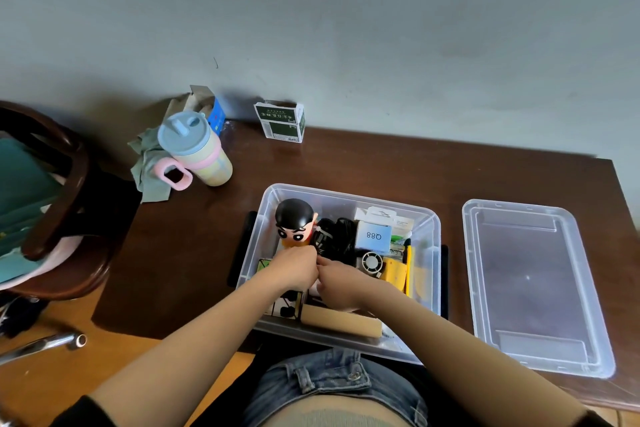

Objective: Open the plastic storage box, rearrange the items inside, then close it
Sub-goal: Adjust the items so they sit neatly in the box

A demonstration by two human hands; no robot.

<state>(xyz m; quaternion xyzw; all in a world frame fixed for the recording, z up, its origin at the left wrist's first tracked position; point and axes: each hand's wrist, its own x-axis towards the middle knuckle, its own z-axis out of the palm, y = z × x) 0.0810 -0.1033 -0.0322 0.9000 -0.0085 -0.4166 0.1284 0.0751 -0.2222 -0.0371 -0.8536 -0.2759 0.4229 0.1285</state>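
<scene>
Forearms reach ahead of me into the clear storage box (429, 274), which sits open on the dark wooden table (381, 163). My left hand (294, 269) and right hand (341, 286) meet knuckle to knuckle over the near middle of the box, fingers curled downward; I cannot tell what they hold. A tan roll (341, 322) lies along the near wall. Beyond the hands stand a cartoon figurine (296, 222), black cables (334, 237) and a blue Q88 packet (373, 236). The lid (533, 288) lies flat just right of the box. Farther back are a pastel cup (195, 149) and a green carton (282, 121).
</scene>
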